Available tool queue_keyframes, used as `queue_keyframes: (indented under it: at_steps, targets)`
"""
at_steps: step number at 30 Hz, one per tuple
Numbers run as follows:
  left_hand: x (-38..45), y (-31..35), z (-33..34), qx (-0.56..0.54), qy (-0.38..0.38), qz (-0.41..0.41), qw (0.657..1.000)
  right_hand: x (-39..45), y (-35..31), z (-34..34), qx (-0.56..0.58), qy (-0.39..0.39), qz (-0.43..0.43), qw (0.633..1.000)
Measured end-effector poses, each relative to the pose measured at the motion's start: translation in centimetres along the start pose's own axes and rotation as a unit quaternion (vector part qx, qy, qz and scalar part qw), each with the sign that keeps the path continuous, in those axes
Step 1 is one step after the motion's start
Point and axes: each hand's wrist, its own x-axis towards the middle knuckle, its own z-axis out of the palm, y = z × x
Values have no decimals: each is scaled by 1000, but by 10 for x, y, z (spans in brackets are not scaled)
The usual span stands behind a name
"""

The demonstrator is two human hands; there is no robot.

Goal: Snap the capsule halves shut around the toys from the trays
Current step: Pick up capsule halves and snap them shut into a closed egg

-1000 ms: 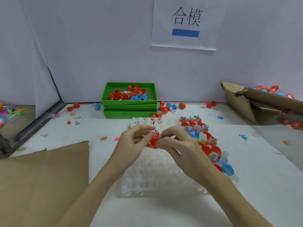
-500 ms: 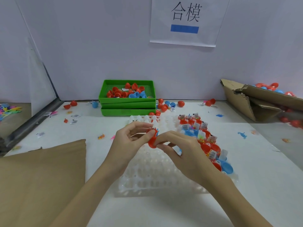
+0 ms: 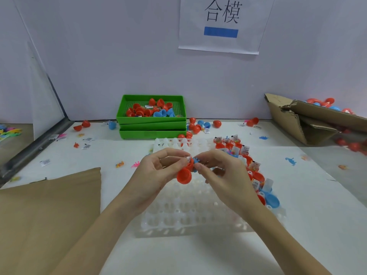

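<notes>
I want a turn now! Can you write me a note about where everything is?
Left hand: pinches the red plastic capsule half.
Right hand: pinches a small blue plastic toy at the half's rim.
Clear plastic cell tray: right-hand columns hold open red and blue halves with toys and labels; the rest looks empty.
Green plastic bin: loose capsules.
Done: nothing snapped in hand yet.
Left: seat the toy, close it, continue.

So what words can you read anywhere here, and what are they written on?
"合模": on the white paper sign taped to the wall, above a blue bar.
Small white label slips in the capsule halves and scattered on the table: print too small to read.
</notes>
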Motion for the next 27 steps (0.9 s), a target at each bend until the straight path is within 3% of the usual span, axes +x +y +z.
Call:
queue_keyframes:
  at_steps: [5, 11, 16, 27]
  targets:
    - [-1, 1, -7, 120, -8, 3, 993, 1, 0, 0, -42, 44, 5, 998]
    - [0, 2, -12, 99, 17, 4, 995, 22, 16, -59, 1, 138, 60, 989]
    - [1, 1, -12, 99, 17, -1, 995, 31, 41, -86, -36, 190, 121, 974]
    - [2, -2, -11, 101, 17, -3, 995, 41, 46, -53, -222, 104, 50, 968]
